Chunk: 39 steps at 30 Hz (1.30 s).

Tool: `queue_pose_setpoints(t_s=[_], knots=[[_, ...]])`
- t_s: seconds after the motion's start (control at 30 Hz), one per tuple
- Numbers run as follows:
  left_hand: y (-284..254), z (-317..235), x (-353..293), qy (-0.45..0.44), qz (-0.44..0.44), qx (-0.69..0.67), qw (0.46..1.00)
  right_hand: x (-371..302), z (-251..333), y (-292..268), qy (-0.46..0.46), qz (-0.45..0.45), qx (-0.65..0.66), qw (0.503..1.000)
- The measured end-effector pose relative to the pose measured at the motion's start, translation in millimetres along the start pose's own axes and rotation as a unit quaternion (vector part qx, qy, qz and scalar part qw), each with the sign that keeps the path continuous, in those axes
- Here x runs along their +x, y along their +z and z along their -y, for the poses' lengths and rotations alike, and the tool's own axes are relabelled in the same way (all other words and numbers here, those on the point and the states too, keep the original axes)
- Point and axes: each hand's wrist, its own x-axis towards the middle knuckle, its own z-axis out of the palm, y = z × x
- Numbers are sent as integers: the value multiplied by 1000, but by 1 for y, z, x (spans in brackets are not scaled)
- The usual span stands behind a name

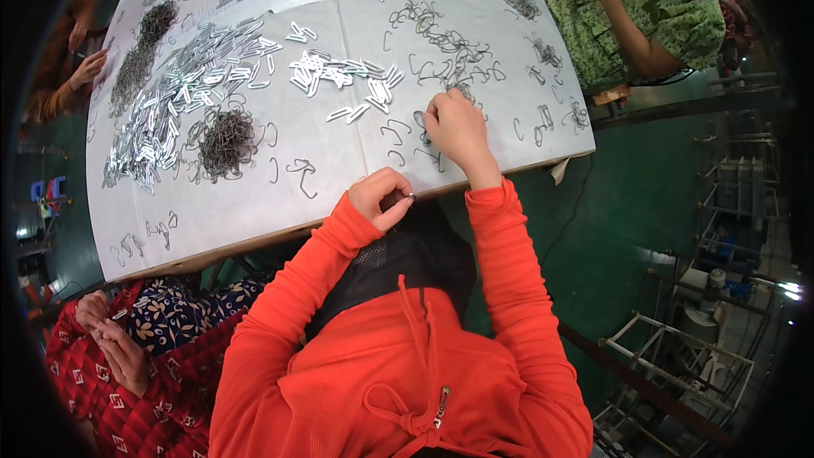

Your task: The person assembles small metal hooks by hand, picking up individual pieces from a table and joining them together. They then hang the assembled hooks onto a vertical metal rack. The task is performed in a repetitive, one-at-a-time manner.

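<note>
One by one, untangle wire hooks (459, 57) with the right hand (458, 129), grip unclear, left hand (379, 196) pinching a small piece (411, 196).

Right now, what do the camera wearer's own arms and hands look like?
Both arms wear long, bright orange-red sleeves: the left sleeve and right sleeve are plain and wrinkled, reaching the wrists. The left hand and right hand are bare, without gloves.
</note>
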Motion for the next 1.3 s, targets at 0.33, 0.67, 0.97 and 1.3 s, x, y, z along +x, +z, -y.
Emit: queue_pose_setpoints(t_s=[0.33,0.67,0.97,1.3], knots=[[0,1,-1,-7,-2,-3,1000,-71,17,-32,214,37,656,723],[1,4,-1,-7,-7,10,1000,-132,27,-15,272,110,756,585],[2,5,-1,0,-8,15,1000,-131,32,-4,235,29,720,653],[-38,10,28,74,-123,127,981,-150,50,-4,31,-119,511,851]])
